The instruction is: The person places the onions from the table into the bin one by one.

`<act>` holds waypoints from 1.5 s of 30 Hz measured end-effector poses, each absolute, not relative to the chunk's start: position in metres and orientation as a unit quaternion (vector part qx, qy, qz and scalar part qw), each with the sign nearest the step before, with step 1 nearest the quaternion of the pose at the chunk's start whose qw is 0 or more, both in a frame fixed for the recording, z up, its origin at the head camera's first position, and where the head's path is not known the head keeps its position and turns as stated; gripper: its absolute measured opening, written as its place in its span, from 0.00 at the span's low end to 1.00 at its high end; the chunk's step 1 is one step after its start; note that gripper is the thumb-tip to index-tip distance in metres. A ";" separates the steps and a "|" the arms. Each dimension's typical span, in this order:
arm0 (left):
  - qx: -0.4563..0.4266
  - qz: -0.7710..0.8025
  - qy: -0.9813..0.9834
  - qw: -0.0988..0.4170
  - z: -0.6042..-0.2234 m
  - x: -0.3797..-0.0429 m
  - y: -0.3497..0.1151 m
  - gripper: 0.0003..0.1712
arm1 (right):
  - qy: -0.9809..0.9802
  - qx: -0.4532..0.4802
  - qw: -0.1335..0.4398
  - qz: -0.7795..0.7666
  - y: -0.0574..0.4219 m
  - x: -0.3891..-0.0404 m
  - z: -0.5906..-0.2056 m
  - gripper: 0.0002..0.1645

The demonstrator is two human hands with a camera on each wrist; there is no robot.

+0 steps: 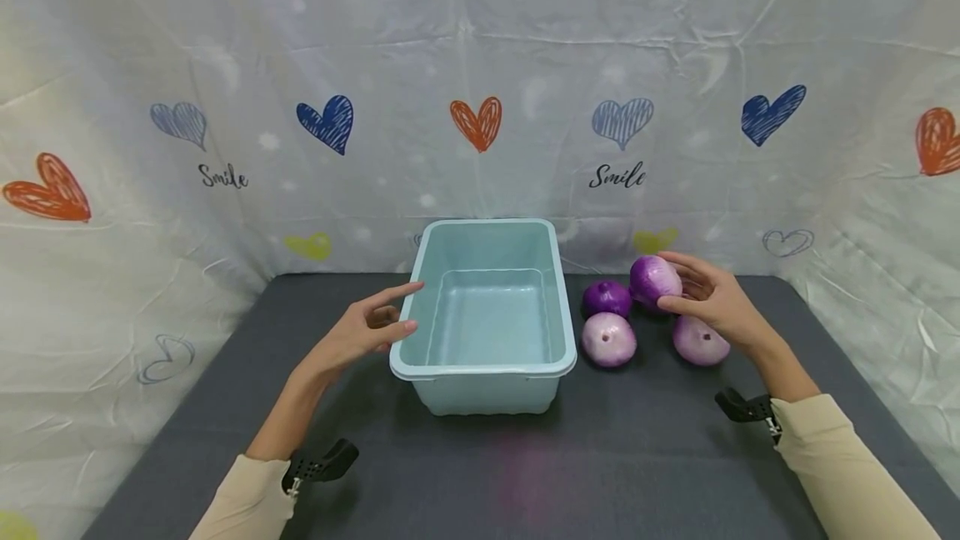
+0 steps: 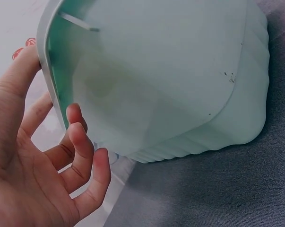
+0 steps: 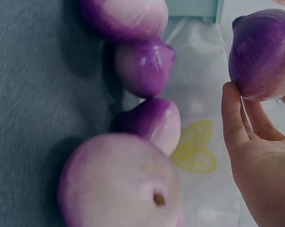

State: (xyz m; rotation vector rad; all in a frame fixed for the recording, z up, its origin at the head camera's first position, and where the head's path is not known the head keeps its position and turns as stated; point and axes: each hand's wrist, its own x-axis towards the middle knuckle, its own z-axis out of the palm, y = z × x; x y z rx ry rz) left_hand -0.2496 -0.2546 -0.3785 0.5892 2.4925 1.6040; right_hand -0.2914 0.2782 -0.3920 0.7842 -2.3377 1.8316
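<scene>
dark tabletop (image 1: 450, 473), one tub (image 1: 483, 394), five onions (image 1: 609, 339)

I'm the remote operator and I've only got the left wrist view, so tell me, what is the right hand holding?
Observer: The right hand holds a purple-and-white onion.
Operator: Are there any more of those?
Observer: Yes, the right wrist view shows four other onions.
Operator: And where do they lie?
Observer: To the right of the light blue bin, as the person sees it.
</scene>
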 end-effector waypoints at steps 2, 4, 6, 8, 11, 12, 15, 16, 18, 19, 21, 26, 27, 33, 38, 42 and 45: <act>0.193 0.531 0.823 0.062 -0.379 -0.250 -0.254 0.34 | -0.759 0.254 0.032 0.598 0.274 -0.292 -0.391 0.37; 0.192 0.533 0.822 0.063 -0.380 -0.250 -0.255 0.34 | -0.757 0.251 0.023 0.603 0.269 -0.293 -0.390 0.37; 0.192 0.536 0.819 0.063 -0.380 -0.250 -0.255 0.34 | -0.756 0.249 0.016 0.605 0.264 -0.293 -0.388 0.37; 0.194 0.539 0.817 0.064 -0.380 -0.250 -0.255 0.34 | -0.756 0.248 0.011 0.606 0.260 -0.294 -0.385 0.38; 0.197 0.543 0.814 0.067 -0.381 -0.251 -0.256 0.34 | -0.762 0.247 0.010 0.599 0.255 -0.294 -0.380 0.38; 0.197 0.544 0.813 0.067 -0.381 -0.251 -0.256 0.34 | -0.764 0.246 0.010 0.597 0.253 -0.294 -0.379 0.38; 0.196 0.546 0.812 0.068 -0.381 -0.251 -0.255 0.35 | -0.766 0.246 0.008 0.594 0.248 -0.296 -0.375 0.39; 0.194 0.547 0.812 0.068 -0.381 -0.251 -0.256 0.35 | -0.765 0.248 0.006 0.594 0.246 -0.297 -0.374 0.39; 0.192 0.546 0.813 0.068 -0.380 -0.250 -0.256 0.35 | -0.763 0.251 0.003 0.596 0.242 -0.298 -0.371 0.39; 0.192 0.546 0.813 0.068 -0.380 -0.250 -0.256 0.35 | -0.762 0.253 0.003 0.597 0.239 -0.299 -0.369 0.39; 0.192 0.545 0.813 0.069 -0.380 -0.250 -0.257 0.35 | -0.761 0.255 0.004 0.597 0.235 -0.301 -0.366 0.38; 0.195 0.549 0.810 0.068 -0.380 -0.250 -0.257 0.34 | -0.759 0.267 0.010 0.594 0.226 -0.307 -0.357 0.38; 0.195 0.550 0.809 0.068 -0.380 -0.250 -0.257 0.34 | -0.758 0.272 0.009 0.592 0.224 -0.308 -0.355 0.38; 0.197 0.551 0.808 0.067 -0.380 -0.251 -0.257 0.34 | -0.752 0.295 0.010 0.590 0.209 -0.314 -0.346 0.39; 0.196 0.550 0.809 0.067 -0.380 -0.250 -0.258 0.34 | -0.740 0.306 0.001 0.599 0.194 -0.317 -0.339 0.40; 0.195 0.549 0.810 0.065 -0.380 -0.249 -0.260 0.34 | -0.726 0.319 -0.013 0.610 0.181 -0.321 -0.336 0.40; 0.193 0.551 0.810 0.065 -0.380 -0.249 -0.260 0.34 | -0.722 0.328 -0.022 0.608 0.172 -0.324 -0.335 0.41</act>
